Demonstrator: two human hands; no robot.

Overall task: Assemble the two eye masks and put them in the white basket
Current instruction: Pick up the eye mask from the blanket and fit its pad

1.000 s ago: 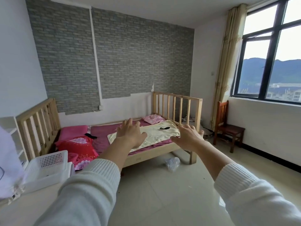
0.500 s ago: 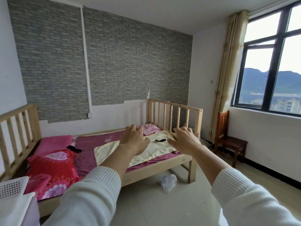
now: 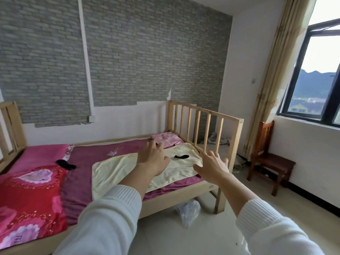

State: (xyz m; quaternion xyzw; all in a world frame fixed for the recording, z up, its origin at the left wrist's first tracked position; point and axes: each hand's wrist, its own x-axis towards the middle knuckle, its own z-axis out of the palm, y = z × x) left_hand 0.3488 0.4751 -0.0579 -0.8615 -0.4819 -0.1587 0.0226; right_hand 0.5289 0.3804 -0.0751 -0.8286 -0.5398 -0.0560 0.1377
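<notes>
A person stands beside a wooden bed (image 3: 185,196), both arms in white sleeves stretched forward. The left hand (image 3: 153,159) and the right hand (image 3: 213,167) are spread wide, fingers apart, grasping nothing, raised in the air in front of the bed. One black eye mask (image 3: 181,156) lies on a pale yellow towel (image 3: 117,172) at the far right of the mattress, seen between the two hands. A second black eye mask (image 3: 65,164) lies well to the left, between a pink pillow (image 3: 40,155) and a red floral quilt (image 3: 27,199). A wooden chair (image 3: 270,161) stands at the right, under the window.
</notes>
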